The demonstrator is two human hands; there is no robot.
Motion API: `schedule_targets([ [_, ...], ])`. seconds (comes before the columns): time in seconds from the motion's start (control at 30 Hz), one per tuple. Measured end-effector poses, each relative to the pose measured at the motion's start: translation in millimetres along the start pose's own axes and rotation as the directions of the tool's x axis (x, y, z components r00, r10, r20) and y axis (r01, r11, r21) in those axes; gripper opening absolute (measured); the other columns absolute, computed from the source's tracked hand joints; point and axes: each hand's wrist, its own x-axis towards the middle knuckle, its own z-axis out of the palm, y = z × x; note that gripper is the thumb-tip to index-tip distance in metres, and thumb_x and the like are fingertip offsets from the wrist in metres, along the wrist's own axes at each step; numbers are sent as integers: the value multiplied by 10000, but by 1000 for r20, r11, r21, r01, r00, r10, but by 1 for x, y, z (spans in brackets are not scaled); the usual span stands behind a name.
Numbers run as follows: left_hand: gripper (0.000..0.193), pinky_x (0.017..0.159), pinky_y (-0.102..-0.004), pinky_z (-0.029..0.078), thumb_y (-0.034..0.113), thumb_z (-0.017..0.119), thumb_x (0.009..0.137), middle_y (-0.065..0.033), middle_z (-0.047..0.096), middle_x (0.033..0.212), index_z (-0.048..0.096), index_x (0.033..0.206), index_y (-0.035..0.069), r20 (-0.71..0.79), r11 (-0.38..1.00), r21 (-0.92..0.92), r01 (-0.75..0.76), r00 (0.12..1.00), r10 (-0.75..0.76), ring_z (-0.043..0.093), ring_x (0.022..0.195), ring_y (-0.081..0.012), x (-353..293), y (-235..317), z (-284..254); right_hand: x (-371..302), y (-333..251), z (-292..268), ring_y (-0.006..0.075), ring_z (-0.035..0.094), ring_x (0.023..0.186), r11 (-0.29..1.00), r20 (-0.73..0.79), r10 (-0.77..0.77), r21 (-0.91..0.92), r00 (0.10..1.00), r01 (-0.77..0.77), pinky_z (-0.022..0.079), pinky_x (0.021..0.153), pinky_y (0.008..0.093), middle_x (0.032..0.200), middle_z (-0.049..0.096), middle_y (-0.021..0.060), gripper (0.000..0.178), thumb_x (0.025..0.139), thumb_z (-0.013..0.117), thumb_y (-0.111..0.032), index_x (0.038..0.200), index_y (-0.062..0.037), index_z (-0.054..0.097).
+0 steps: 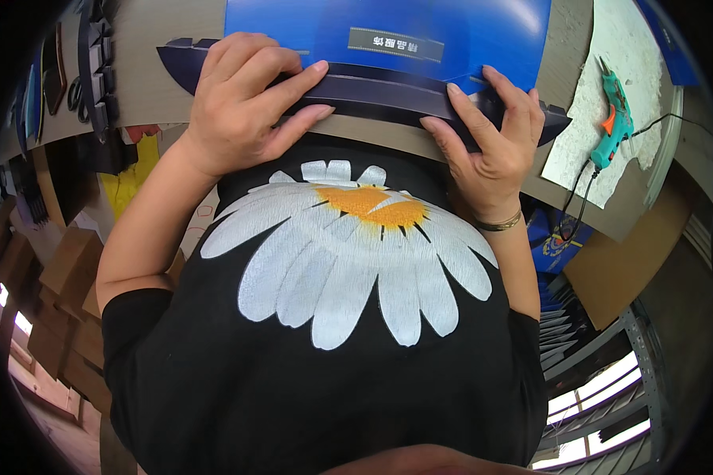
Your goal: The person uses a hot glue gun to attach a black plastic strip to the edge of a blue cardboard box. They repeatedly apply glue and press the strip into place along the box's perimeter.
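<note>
A long dark navy strip [388,93], folded lengthwise and notched into tabs at its ends, lies across the near edge of a glossy blue panel [309,20]. My left hand [242,103] grips the strip left of its middle, fingers over the top and thumb at the near side. Toward the other end, my right hand [495,150] pinches it the same way, index finger on the upper face and thumb along the near edge. Both ends of the strip stick out past my hands. A printed label [396,45] sits on the panel.
At the right, a teal glue gun [614,119] with an orange trigger and a cord rests on a white sheet [566,154]. Another notched dark strip [95,71] and scissors [75,95] lie at the left. Cardboard boxes [71,269] stand lower left, a metal rack [638,336] lower right.
</note>
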Motion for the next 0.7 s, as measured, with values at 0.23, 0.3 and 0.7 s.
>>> schedule_targets([
  [0.23,422,818,-364,425,217,846,660,-46,624,925,757,1045,67,-29,1000,-5,-18,999,18,580,886,-238,-1,0,1,2,-2,-1,304,569,1072,1000,-6,-9,8,1000,9,351,1017,580,1224,620,136,440,657,878,-320,1040,-138,762],
  [0.3,416,827,-364,422,214,843,666,-44,626,929,756,1045,67,-28,1000,-11,-14,1000,14,582,892,-234,-1,0,1,1,0,-1,305,572,1070,1000,-11,-17,14,1000,18,350,1019,577,1227,620,138,440,656,879,-316,1040,-137,762],
  [0.7,411,866,-365,411,212,828,684,-47,615,943,752,1065,77,2,1000,26,-15,1000,14,572,903,-238,0,0,1,6,-10,-3,331,352,1401,994,220,-24,-95,975,46,147,1153,563,1528,442,43,612,740,748,-566,1273,-276,665],
])
